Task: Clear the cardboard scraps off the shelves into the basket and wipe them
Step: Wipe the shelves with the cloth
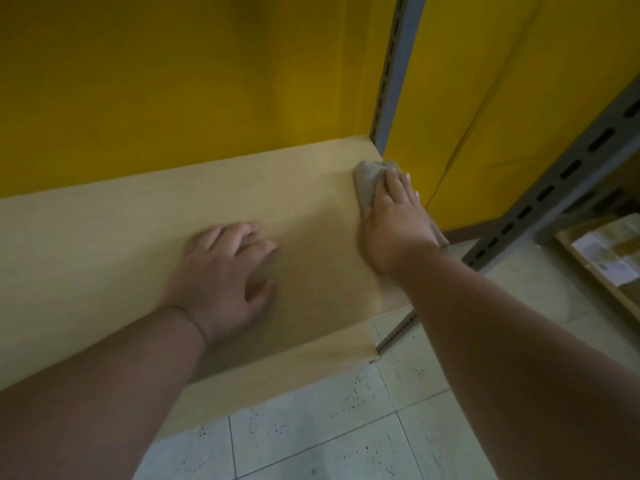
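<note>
- Right hand [394, 220]: laid flat, fingers straight and together, pressing a grey-brown cleaning cloth [367, 181] onto the wooden shelf [138, 237]. The cloth bunches out ahead of the fingertips and a strip of it trails behind the heel of the palm, at the shelf's right edge.
- Left hand [225, 271]: resting on the shelf board well to the left of the right hand, fingers loosely curled, gripping nothing that can be seen.
- Task object, location: the cloth lies under the right palm near the far right corner of the shelf, just short of the grey slotted upright [394, 74] that stands beyond the fingertips.
- Handling, judged: the cloth looks soft, light and limp; it should fold and slide easily, so flat palm pressure over its middle likely controls it better than a pinch at a corner. The smooth board probably offers little drag.
- Background: a yellow wall [173, 81] rises beyond both hands; a speckled tiled floor [311, 427] lies below the wrists.
- Hidden or unclear: most of the cloth is covered by the hand. No cardboard scraps show on this board, and no basket is in view. To the right of the right forearm, flat cardboard packaging [602, 251] is cut off by the frame edge; its labels are illegible.
</note>
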